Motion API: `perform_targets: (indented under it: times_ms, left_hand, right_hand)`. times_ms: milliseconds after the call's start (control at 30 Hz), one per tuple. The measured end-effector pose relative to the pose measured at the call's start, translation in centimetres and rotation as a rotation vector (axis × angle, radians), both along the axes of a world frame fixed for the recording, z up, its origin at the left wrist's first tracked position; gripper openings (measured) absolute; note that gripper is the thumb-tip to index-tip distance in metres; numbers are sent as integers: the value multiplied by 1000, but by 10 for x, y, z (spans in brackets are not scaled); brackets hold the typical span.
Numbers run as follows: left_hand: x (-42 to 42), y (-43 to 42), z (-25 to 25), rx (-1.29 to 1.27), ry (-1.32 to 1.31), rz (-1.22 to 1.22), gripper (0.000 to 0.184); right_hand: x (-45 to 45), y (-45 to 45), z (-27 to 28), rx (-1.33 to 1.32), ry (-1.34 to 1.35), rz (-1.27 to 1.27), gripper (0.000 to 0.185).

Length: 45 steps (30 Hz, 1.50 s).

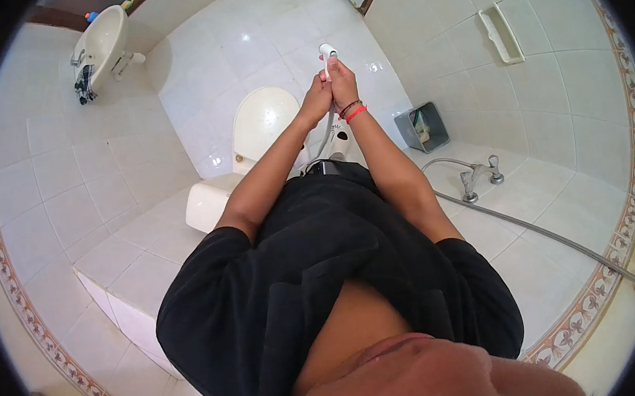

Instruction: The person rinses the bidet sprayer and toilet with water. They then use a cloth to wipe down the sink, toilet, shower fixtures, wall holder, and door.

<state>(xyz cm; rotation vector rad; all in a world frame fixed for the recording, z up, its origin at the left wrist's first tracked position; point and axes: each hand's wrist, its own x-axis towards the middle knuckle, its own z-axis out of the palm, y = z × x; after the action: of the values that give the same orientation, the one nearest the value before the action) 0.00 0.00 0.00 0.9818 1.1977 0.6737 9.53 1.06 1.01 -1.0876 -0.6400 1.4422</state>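
Note:
A white hand shower points away from me, its head showing just past my fingertips. My right hand is closed round its handle, with the thumb along the top and red and dark bracelets at the wrist. Pressed against it from the other side, my left hand has its fingers closed on the handle as well; part of its grip is hidden. A grey hose hangs from under the hands toward my waist.
A toilet with a pale lid stands left of my hands. At the right are a grey bin, a two-handled tap and a long metal hose. A washbasin hangs far left; a soap shelf is on the right wall.

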Motion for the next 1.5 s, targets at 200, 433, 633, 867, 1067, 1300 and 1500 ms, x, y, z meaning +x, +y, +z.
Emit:
perform_targets:
  times_ms: [200, 433, 633, 867, 1067, 1300, 1500]
  left_hand:
    - [9, 6, 15, 109, 44, -16, 48]
    - [9, 12, 45, 274, 180, -63, 43]
    - [14, 18, 55, 330, 191, -76, 41]
    - [19, 21, 53, 245, 167, -144, 45]
    - [23, 21, 59, 254, 176, -157, 42]
    - [28, 21, 49, 238, 133, -181, 42]
    - [32, 19, 47, 285, 152, -214, 46]
  right_hand:
    - [8, 3, 16, 34, 2, -32, 45]
    - [10, 10, 27, 139, 17, -77, 46]
    - [12, 11, 38, 168, 27, -133, 45]
    - [19, 11, 33, 198, 6, -183, 45]
    - [21, 8, 36, 167, 1, -234, 38]
    - [24, 5, 39, 166, -11, -272, 39]
    - [26, 1, 39, 151, 22, -303, 41]
